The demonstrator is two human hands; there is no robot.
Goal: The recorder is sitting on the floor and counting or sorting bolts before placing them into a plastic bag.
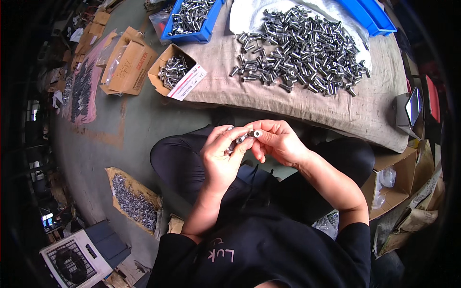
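Note:
My left hand [222,152] is closed around a few short, shiny metal cylindrical pieces, partly hidden by its fingers. One metal piece [240,139] sticks out at its fingertips. My right hand [284,143] meets it from the other side, thumb and forefinger pinching a metal piece whose round end [258,134] has a dark hole. Both hands are held together above my lap, just off the near edge of the table. On the cloth-covered table [211,81] lies a large heap of similar metal pieces [307,50].
A blue bin [207,34] of metal pieces and an open carton [154,72] of them stand at the table's left. Another blue bin [379,24] is at the far right. More small parts lie on a floor sheet [115,194], near a fan unit [89,249]. A cardboard box [408,168] stands right.

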